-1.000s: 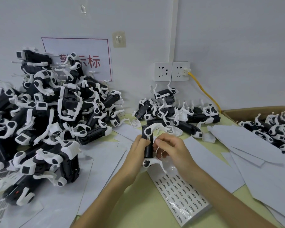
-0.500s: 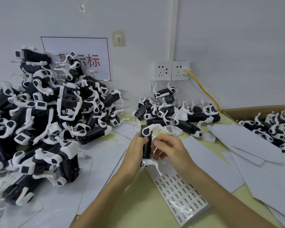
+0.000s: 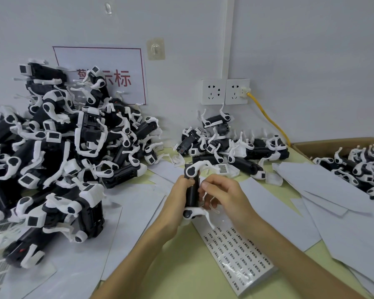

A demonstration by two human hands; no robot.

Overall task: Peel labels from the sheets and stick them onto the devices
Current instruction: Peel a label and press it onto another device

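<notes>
Just below the fingers lies a stack of glossy label sheets (image 3: 235,253), printed in rows of small black marks too fine to read. The left hand (image 3: 177,201) wraps round an upright black device (image 3: 191,190) with white plastic caps at both ends; the right hand (image 3: 222,193) has its curled fingers (image 3: 207,196) pinching the device's right side. Under both is a pale yellow-green counter (image 3: 181,266) strewn with blank white backing sheets (image 3: 333,190). Left of the fingers rises a big heap of devices (image 3: 63,158), beyond them a smaller heap (image 3: 235,145), and to the right a cardboard box (image 3: 333,143) holds more. On the white wall a red-bordered sign (image 3: 108,78) shows "示标", beside twin sockets (image 3: 225,91) and a yellow cable (image 3: 268,115).
</notes>
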